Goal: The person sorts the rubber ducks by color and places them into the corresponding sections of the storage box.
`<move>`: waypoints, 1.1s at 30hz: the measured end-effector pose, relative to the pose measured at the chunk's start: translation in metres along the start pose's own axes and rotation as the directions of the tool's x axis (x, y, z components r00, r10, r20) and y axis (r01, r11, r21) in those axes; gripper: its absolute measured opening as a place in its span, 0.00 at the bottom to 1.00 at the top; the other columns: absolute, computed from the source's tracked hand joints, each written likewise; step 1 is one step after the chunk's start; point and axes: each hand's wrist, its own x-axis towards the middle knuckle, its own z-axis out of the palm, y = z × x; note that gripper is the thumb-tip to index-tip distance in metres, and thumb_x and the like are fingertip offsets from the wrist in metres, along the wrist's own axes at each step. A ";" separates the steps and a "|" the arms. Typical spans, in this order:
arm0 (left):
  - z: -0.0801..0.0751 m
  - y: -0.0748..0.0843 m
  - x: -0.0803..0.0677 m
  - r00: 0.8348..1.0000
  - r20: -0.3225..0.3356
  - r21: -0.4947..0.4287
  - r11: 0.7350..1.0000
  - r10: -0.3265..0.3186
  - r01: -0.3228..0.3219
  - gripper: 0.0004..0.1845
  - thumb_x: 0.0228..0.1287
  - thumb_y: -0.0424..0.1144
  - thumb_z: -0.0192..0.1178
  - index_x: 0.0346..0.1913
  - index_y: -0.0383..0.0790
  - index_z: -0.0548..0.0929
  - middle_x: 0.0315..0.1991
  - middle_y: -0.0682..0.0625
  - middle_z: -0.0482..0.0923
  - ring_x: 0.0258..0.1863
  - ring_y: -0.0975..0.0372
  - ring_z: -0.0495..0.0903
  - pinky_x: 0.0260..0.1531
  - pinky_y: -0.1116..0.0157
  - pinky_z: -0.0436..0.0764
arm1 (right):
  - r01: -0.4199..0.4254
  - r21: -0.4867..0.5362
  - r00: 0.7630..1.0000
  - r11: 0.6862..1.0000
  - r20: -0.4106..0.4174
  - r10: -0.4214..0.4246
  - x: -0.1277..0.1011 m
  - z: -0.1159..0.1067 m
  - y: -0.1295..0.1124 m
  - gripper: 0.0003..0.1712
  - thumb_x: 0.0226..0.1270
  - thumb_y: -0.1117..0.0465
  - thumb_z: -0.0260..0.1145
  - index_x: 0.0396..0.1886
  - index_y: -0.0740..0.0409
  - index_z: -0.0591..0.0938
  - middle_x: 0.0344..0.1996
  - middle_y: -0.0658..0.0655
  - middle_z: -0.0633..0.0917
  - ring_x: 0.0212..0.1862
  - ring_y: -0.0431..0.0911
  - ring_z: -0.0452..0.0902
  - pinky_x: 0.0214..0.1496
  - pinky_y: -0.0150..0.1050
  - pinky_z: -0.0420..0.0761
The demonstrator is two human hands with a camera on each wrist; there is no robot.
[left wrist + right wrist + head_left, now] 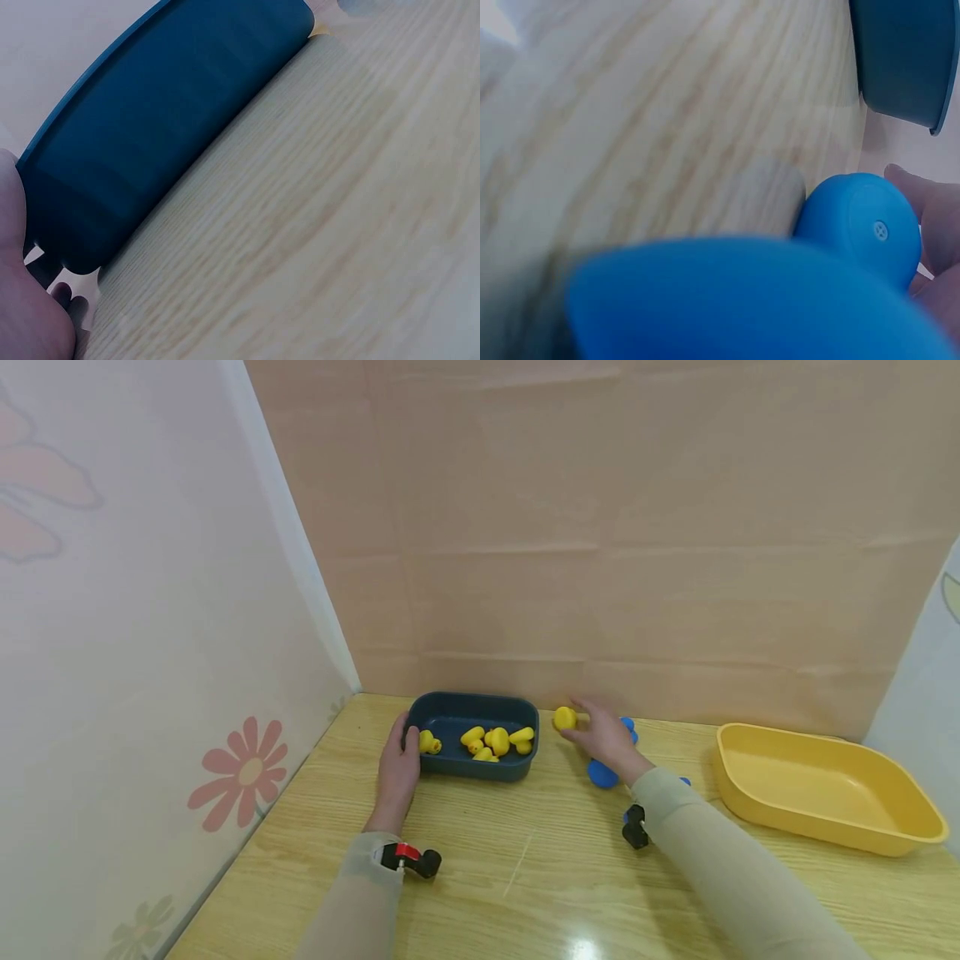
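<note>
My left hand grips the left end of a dark blue plastic bin, thumb at the rim and fingers along the outer side. Several small yellow rubber toys, rounded like bath ducks, lie in the bin. Past its right end, a single yellow rubber toy sits near the back wall. My right hand reaches to it, with thumb and forefinger spread at its right side. Blue rubber toys lie under and around that hand; one shows its round base with a small hole in the right wrist view.
A yellow plastic bin stands on the right of the wooden table. Behind the table rises a brown paper-covered wall, and a white flowered panel borders the left side. The right forearm passes above some blue toys.
</note>
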 end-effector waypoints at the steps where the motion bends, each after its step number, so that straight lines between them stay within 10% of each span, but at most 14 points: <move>1: 0.000 0.001 0.000 1.000 0.000 0.000 1.000 0.001 -0.001 0.32 0.92 0.52 0.46 0.89 0.48 0.61 0.87 0.45 0.60 0.87 0.47 0.56 0.85 0.44 0.55 | 0.000 -0.004 1.000 1.000 0.002 0.000 0.000 0.000 0.000 0.42 0.76 0.53 0.77 0.80 0.67 0.73 0.75 0.71 0.77 0.77 0.73 0.66 0.77 0.71 0.68; 11: -0.001 0.003 -0.002 1.000 -0.003 0.007 1.000 0.016 -0.016 0.32 0.92 0.52 0.45 0.89 0.47 0.61 0.87 0.45 0.60 0.87 0.48 0.56 0.85 0.45 0.56 | -0.024 -0.049 0.999 0.999 0.022 0.025 0.001 0.002 -0.005 0.40 0.76 0.58 0.77 0.80 0.68 0.73 0.75 0.71 0.77 0.77 0.72 0.69 0.78 0.69 0.69; 21: 0.000 0.002 -0.001 1.000 -0.006 0.006 1.000 0.008 -0.008 0.32 0.92 0.52 0.45 0.89 0.48 0.61 0.87 0.45 0.60 0.87 0.48 0.56 0.85 0.45 0.55 | 0.038 -0.128 0.999 0.991 -0.025 -0.042 0.022 0.026 0.047 0.44 0.71 0.45 0.81 0.79 0.60 0.77 0.72 0.67 0.81 0.71 0.71 0.76 0.72 0.68 0.74; 33: 0.000 0.002 -0.001 1.000 -0.009 0.014 1.000 0.003 -0.003 0.32 0.92 0.53 0.45 0.89 0.48 0.61 0.87 0.45 0.60 0.87 0.49 0.56 0.85 0.45 0.55 | 0.068 -0.068 0.997 0.995 -0.014 -0.069 0.001 0.004 0.002 0.32 0.74 0.56 0.78 0.72 0.64 0.82 0.67 0.69 0.84 0.67 0.70 0.78 0.70 0.66 0.78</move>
